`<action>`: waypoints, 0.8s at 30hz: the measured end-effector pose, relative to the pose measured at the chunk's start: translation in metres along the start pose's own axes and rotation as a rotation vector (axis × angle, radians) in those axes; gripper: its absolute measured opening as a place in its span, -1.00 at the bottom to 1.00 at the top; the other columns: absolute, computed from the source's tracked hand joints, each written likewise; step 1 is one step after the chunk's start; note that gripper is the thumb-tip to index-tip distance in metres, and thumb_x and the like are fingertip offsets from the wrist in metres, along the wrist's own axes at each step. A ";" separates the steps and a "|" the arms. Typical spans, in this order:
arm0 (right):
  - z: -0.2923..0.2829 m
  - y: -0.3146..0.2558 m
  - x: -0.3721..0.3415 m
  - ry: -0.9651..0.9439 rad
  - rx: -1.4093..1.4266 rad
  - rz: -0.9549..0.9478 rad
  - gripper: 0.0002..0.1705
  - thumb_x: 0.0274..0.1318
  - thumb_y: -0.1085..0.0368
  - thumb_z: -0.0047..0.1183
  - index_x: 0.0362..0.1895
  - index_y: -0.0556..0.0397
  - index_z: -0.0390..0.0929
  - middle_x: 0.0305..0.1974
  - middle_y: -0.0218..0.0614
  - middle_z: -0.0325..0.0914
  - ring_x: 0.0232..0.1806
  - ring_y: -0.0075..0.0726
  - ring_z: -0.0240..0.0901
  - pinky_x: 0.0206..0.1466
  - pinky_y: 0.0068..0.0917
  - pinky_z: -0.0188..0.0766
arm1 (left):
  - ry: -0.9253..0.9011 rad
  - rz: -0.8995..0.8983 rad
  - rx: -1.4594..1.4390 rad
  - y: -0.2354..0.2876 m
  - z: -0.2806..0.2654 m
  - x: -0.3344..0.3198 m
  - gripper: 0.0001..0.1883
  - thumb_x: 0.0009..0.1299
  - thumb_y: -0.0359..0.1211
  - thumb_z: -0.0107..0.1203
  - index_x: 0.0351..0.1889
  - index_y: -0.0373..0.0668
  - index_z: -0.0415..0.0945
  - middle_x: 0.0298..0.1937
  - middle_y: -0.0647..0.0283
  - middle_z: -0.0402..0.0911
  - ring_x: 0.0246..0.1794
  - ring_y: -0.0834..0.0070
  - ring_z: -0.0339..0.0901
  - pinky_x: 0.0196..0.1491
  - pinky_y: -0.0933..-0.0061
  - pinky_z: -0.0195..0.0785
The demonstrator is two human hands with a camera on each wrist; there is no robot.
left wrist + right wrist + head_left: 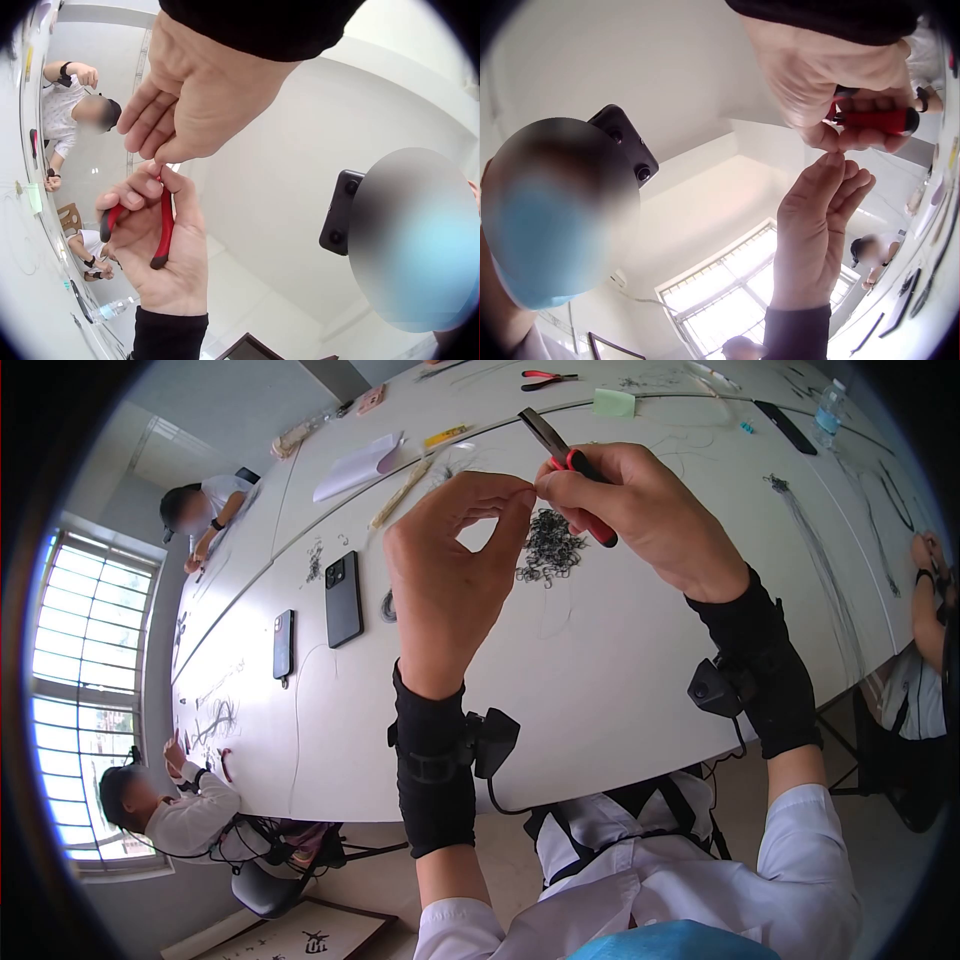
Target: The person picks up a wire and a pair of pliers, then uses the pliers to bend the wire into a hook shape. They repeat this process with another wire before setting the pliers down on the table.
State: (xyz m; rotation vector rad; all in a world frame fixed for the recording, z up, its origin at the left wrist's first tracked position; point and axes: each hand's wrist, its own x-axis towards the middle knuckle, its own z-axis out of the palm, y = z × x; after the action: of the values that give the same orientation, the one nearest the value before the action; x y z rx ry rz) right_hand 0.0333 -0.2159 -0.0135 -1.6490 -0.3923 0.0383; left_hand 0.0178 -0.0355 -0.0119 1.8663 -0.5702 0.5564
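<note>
In the head view, my right hand [655, 490] grips pliers [543, 432] with red and black handles, their metal nose pointing up and away to the left. My left hand [450, 565] is raised beside it, thumb and forefinger tips pressed together. The fingertips of both hands meet just left of the pliers; what the left ones pinch is too small to make out. Both wrist views show this meeting point, with the red handle [163, 232] lying across the right palm. Behind the hands, a pile of small black bent wire pieces [553, 545] lies on the white table [600, 680].
Left of my hands lie a large black phone [344, 600] and a smaller phone [284, 645]. Farther off are white paper [355, 468], a green note [614, 402], other pliers [548, 378] and a water bottle [829, 412]. Long thin wires [815, 550] stretch along the right. Other people sit around the table.
</note>
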 end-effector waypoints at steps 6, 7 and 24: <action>-0.002 -0.006 -0.002 0.007 -0.026 -0.056 -0.68 0.28 0.10 0.13 -0.35 0.12 0.60 -0.53 -0.48 0.43 -0.46 -0.60 0.34 -0.30 -0.60 0.29 | -0.023 -0.038 0.011 0.000 -0.004 0.000 -0.88 0.35 -0.54 0.25 -0.18 -0.38 0.65 -0.29 0.17 0.74 -0.25 0.52 0.70 -0.01 0.53 0.53; -0.002 -0.007 -0.003 0.004 -0.025 -0.055 -0.69 0.27 0.11 0.13 -0.34 0.12 0.60 -0.52 -0.48 0.44 -0.45 -0.60 0.34 -0.30 -0.60 0.29 | -0.038 -0.049 0.031 0.001 -0.005 0.000 -0.85 0.37 -0.54 0.25 -0.13 -0.38 0.65 -0.25 0.17 0.74 -0.22 0.52 0.69 0.01 0.53 0.52; -0.002 -0.010 -0.003 0.009 -0.029 -0.013 -0.65 0.24 0.05 0.15 -0.30 0.12 0.65 -0.51 -0.45 0.48 -0.43 -0.60 0.38 -0.31 -0.63 0.29 | -0.021 -0.030 0.042 0.002 -0.007 0.001 -0.86 0.37 -0.54 0.25 -0.14 -0.39 0.65 -0.26 0.17 0.74 -0.23 0.53 0.69 0.01 0.53 0.53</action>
State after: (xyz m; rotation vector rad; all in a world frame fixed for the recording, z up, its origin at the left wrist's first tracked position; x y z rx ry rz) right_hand 0.0286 -0.2178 -0.0040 -1.6746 -0.3985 0.0154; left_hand 0.0169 -0.0295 -0.0072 1.9195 -0.5468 0.5334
